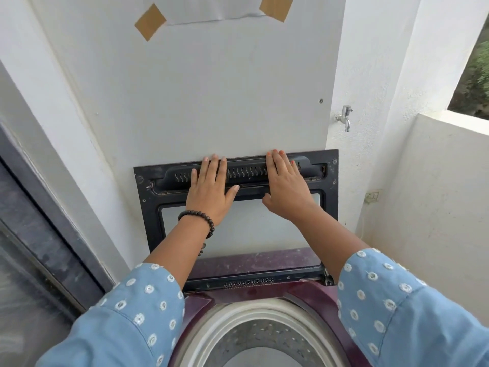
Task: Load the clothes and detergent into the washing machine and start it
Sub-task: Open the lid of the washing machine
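Both hands, left hand (209,192) and right hand (287,189), were pressed flat on the raised lid (148,207), fingers (214,165) spread, nothing gripped. The lid was apparently held against the wall (211,88) so the drum (264,332) was open for loading.

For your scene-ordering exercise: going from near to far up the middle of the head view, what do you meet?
Drum opening → lid hinge strip → lid's glass window → left hand and right hand flat on the raised lid → taped paper.

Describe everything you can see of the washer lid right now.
The lid is swung fully open, standing upright against the white wall behind the machine. Its underside faces the camera: a black frame, plastic by its look, around a clear window, with a row of wavy slots along the top bar. It hinges at the maroon washer's back edge. The left hand and right hand press flat on its upper part.
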Tool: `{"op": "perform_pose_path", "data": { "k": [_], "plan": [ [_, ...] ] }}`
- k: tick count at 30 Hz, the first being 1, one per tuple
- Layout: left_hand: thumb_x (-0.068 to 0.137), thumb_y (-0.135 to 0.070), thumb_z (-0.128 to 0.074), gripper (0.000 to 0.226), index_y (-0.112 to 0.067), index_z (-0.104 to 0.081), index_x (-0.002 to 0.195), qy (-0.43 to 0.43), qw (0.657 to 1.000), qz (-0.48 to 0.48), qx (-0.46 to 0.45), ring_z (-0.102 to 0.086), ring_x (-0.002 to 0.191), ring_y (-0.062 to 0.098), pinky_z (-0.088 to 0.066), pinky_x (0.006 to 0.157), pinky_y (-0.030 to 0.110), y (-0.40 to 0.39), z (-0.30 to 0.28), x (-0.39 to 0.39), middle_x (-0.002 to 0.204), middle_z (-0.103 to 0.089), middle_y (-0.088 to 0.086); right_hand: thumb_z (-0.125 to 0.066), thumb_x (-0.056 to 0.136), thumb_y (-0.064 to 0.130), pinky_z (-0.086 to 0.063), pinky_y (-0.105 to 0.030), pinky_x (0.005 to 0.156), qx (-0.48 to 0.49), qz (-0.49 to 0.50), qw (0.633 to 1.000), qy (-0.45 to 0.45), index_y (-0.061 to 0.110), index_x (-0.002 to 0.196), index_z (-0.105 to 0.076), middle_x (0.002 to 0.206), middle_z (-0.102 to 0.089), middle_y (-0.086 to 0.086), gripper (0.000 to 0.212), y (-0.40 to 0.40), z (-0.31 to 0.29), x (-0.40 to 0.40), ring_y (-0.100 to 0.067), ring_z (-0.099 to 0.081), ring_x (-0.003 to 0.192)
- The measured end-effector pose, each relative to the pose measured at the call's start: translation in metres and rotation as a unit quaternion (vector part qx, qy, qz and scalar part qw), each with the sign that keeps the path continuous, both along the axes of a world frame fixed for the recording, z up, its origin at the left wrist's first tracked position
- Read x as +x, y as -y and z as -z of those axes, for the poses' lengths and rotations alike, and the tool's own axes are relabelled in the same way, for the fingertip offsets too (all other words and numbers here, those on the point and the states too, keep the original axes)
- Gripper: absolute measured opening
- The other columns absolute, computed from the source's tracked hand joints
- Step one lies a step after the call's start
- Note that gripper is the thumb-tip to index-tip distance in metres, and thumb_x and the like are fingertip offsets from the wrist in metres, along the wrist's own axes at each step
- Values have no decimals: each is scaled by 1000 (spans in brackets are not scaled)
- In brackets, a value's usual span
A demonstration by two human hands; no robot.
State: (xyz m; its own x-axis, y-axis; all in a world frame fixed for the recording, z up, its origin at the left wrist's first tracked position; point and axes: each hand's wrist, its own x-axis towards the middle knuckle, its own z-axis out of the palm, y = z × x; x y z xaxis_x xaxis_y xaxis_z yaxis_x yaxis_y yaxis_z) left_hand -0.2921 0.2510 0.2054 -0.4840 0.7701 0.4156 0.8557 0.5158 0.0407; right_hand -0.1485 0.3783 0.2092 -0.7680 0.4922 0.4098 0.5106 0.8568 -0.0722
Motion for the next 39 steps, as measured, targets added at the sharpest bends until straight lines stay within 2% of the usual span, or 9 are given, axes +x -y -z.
{"op": "perform_pose_path", "data": {
  "k": [4, 8, 12, 16, 20, 24, 28, 36, 39],
  "plan": [
    [103, -53, -19, 71, -17, 9, 157, -17, 998, -27, -46, 18, 152, 22, 8, 122, 48, 12, 2, 11, 165, 18, 4, -52, 93, 33, -2, -46, 123, 1, 6, 1000, 28, 5, 154, 9, 163, 12, -11, 91, 7, 2, 13, -26, 10, 151],
    [102, -54, -17, 73, -16, 18, 154, -47, 998, -35, -25, 25, 150, 22, 14, 119, 49, 30, 2, 27, 162, 26, 6, -47, 96, 43, 4, -46, 123, 35, 10, 999, 17, 7, 154, 12, 162, 18, -10, 90, 25, 12, 31, -25, 16, 150],
    [101, -56, -13, 73, -17, 27, 149, -61, 998, -28, -16, 32, 145, 20, 18, 118, 50, 43, 2, 46, 158, 34, 5, -40, 98, 39, 7, -46, 122, 48, 1, 999, -20, 9, 154, 12, 161, 20, -7, 82, 45, 15, 41, -22, 21, 148],
    [93, -61, 3, 75, -19, 22, 152, -71, 997, -2, 20, 28, 147, 20, 19, 119, 48, 60, 12, 62, 160, 29, 4, -38, 99, 41, 7, -52, 120, 46, -4, 997, -58, 15, 156, 5, 163, 12, -7, 76, 70, 13, 54, -24, 21, 147],
    [97, -62, -5, 75, -20, 20, 153, -81, 995, 27, 53, 23, 150, 17, 15, 120, 47, 82, 24, 78, 163, 21, 5, -29, 99, 48, 9, -52, 119, 47, -8, 995, -86, 19, 157, -1, 164, 8, -7, 70, 94, 17, 73, -24, 19, 148],
    [98, -62, -6, 75, -19, 20, 154, -59, 995, 54, 62, 23, 150, 18, 10, 122, 49, 102, 30, 99, 163, 25, 4, -27, 100, 50, 5, -54, 120, 51, -6, 994, -93, 20, 157, -4, 164, 8, -6, 69, 113, 25, 95, -24, 17, 150],
    [97, -63, -6, 76, -20, 19, 155, -43, 994, 84, 57, 26, 149, 16, 14, 121, 46, 112, 42, 120, 162, 27, 2, -26, 101, 52, -1, -56, 120, 48, 12, 996, -75, 19, 157, 1, 164, 12, -6, 70, 126, 40, 117, -23, 19, 149],
    [98, -63, -8, 74, -21, 15, 154, -24, 992, 126, 18, 19, 151, 17, 8, 122, 51, 110, 91, 149, 164, 17, 6, -30, 101, 51, 2, -49, 122, 11, 53, 998, -41, 14, 156, 4, 164, 12, -4, 75, 138, 86, 153, -21, 16, 150],
    [96, -64, -4, 74, -23, 23, 152, -10, 991, 136, -2, 25, 149, 16, 10, 121, 50, 108, 108, 158, 162, 23, 5, -25, 101, 52, 4, -48, 122, -10, 69, 997, -20, 15, 156, 7, 163, 16, -4, 73, 140, 100, 165, -20, 19, 149]
  ]
}}
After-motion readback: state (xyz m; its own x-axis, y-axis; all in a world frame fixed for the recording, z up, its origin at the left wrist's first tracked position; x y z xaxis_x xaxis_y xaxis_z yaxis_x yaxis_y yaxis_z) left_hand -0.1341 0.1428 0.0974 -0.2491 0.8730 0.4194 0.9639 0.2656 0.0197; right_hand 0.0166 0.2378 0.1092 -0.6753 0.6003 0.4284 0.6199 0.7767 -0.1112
